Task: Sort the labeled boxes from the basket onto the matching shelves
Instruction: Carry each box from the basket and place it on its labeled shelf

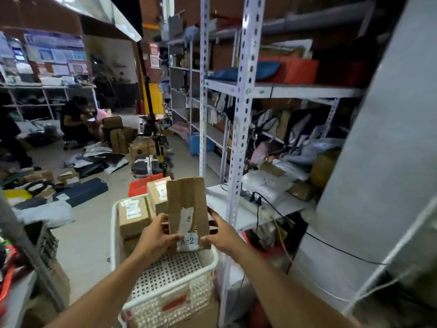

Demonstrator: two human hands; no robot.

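A flat brown cardboard box [186, 200] with a white label reading "A-2" is held upright above the white perforated basket [175, 297]. My left hand [156, 235] grips its left edge and my right hand [221, 233] grips its right edge near the bottom. Inside the basket, behind the held box, stand two more brown boxes with white shipping labels: one at the left [133, 215] and one further back [157, 194]. The near half of the basket floor shows bare.
A white slotted metal shelf unit [241, 110] stands right of the basket, packed with bags and parcels; a power strip and black cable [255, 202] lie on its low shelf. A red crate [139, 185] sits behind the basket. Parcels litter the floor at left, where a person crouches [74, 119].
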